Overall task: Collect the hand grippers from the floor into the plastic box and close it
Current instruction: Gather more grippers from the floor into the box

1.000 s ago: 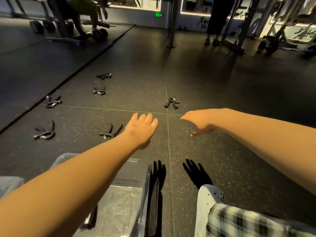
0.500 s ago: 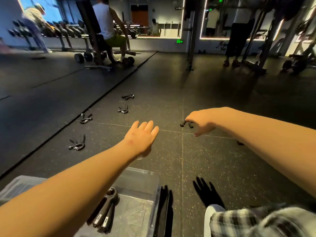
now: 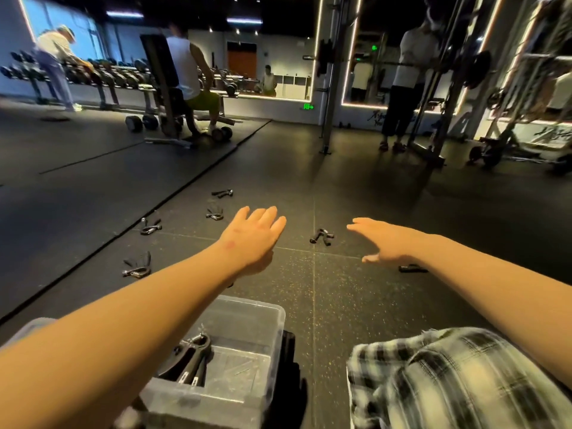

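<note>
A clear plastic box (image 3: 272, 320) stands open on the floor right below me, with one hand gripper (image 3: 195, 357) lying inside. Several more hand grippers lie on the dark floor ahead: one (image 3: 322, 236) between my hands, others at the left (image 3: 136, 269), (image 3: 150, 227), (image 3: 214, 213), (image 3: 223, 193), and a dark one (image 3: 411, 268) partly hidden under my right wrist. My left hand (image 3: 250, 239) reaches forward over the floor, fingers straight, holding nothing. My right hand (image 3: 387, 239) stretches forward with flat fingers, just right of the middle gripper, not touching it.
A black flat piece, perhaps the box's lid (image 3: 288, 354), stands by the box's right side. My plaid-clad knee (image 3: 448, 376) is at lower right. A raised mat edge (image 3: 173, 196) runs diagonally at left. People, a bench (image 3: 167, 97), racks and a post (image 3: 329, 88) stand far ahead.
The view has tilted up, showing more of the gym. My right hand has drawn back to the right of the middle gripper. The left hand stays stretched out.
</note>
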